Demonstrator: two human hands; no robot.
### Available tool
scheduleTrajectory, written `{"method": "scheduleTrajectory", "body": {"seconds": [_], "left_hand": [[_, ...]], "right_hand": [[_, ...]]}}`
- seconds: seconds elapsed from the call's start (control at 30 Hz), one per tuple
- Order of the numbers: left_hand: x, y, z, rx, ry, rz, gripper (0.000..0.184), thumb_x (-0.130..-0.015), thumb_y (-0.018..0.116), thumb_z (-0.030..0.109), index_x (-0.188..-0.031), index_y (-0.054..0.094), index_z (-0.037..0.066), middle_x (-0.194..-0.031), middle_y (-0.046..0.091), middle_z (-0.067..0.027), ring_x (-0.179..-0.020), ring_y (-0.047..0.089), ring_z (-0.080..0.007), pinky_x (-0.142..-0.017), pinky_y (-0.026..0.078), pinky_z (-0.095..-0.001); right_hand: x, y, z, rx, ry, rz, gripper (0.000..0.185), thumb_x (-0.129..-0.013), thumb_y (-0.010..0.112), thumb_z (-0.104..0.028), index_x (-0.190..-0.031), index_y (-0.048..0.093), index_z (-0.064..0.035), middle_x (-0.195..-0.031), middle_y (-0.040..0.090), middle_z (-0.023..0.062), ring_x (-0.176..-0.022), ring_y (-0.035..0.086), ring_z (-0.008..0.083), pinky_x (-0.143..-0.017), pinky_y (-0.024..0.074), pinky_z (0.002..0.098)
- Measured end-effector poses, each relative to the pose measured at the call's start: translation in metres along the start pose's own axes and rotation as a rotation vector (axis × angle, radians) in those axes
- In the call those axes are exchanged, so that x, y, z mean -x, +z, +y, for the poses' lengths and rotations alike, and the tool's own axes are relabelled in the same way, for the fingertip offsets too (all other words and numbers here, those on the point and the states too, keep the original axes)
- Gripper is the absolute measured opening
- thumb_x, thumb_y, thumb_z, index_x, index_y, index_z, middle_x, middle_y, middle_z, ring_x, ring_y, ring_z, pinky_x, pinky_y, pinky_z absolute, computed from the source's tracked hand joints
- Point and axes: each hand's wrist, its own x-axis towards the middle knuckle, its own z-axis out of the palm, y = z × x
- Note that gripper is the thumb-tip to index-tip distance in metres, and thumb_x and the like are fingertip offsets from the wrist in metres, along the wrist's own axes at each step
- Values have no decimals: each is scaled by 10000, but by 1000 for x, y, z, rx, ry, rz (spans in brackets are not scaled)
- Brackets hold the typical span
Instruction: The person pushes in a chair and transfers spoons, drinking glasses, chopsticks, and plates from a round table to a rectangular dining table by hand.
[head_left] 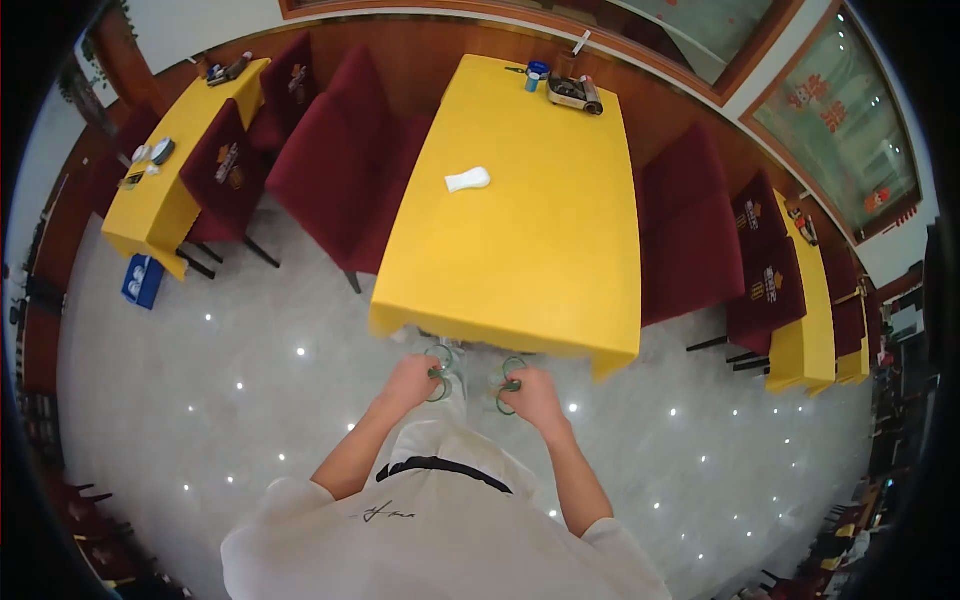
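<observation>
Just before the near edge of the yellow counter (pixel 510 240), the two hands are apart from each other, above the pale floor (pixel 300 400). The left hand (pixel 410 383) has its fingers closed on green-tinted glasses (pixel 439 388), showing two round rims, and the right hand (pixel 537 395) grips a similar pair (pixel 507 401). Exactly how the fingers touch the rims, I cannot tell. On the counter lies a small white item (pixel 468 179); at the far end stands a portable stove (pixel 575 96). Dark red chairs (pixel 335 165) stand along both sides.
</observation>
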Motion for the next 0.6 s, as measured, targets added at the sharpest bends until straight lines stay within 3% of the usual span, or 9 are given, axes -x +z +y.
{"method": "scheduleTrajectory", "body": {"seconds": [0.1, 0.2, 0.23, 0.33, 0.6], "left_hand": [[-109, -4, -16, -10, -15, -51, 210, -738, 685, 76, -943, 708, 40, -906, 666, -221, -858, 642, -405, -780, 526, -472], [-219, -11, -33, -63, -12, -77, 184, -756, 644, 52, -930, 700, 41, -898, 654, -225, -836, 644, -404, -754, 532, -479], [-283, -13, -36, -46, -30, -92, 172, -764, 627, 44, -922, 694, 39, -895, 648, -224, -829, 644, -404, -744, 535, -479], [-370, -14, -50, -65, -50, -73, 141, -784, 592, 27, -897, 676, 35, -886, 630, -217, -815, 647, -400, -718, 541, -472], [-484, 0, -104, -20, -228, -27, 203, -757, 633, 2, -951, 680, 35, -897, 608, -189, -809, 632, -380, -726, 533, -460]], "right_hand": [[-97, -19, 12, 0, 133, -77, 219, -664, 750, -130, -815, 686, 15, -815, 646, 240, -786, 628, 387, -707, 509, 425], [-188, -28, 33, 81, 129, 16, 220, -663, 755, -128, -809, 683, 20, -804, 639, 240, -789, 631, 381, -710, 516, 421], [-242, -42, 44, 107, 169, -35, 234, -665, 762, -128, -833, 689, 18, -837, 637, 244, -807, 634, 390, -723, 522, 430], [-341, -36, 58, 93, 182, -51, 256, -675, 772, -118, -882, 698, 13, -891, 634, 242, -827, 638, 398, -737, 531, 440], [-507, 25, 114, 167, 142, -141, 216, -712, 740, -30, -914, 684, 19, -944, 633, 208, -832, 639, 359, -749, 538, 416]]}}
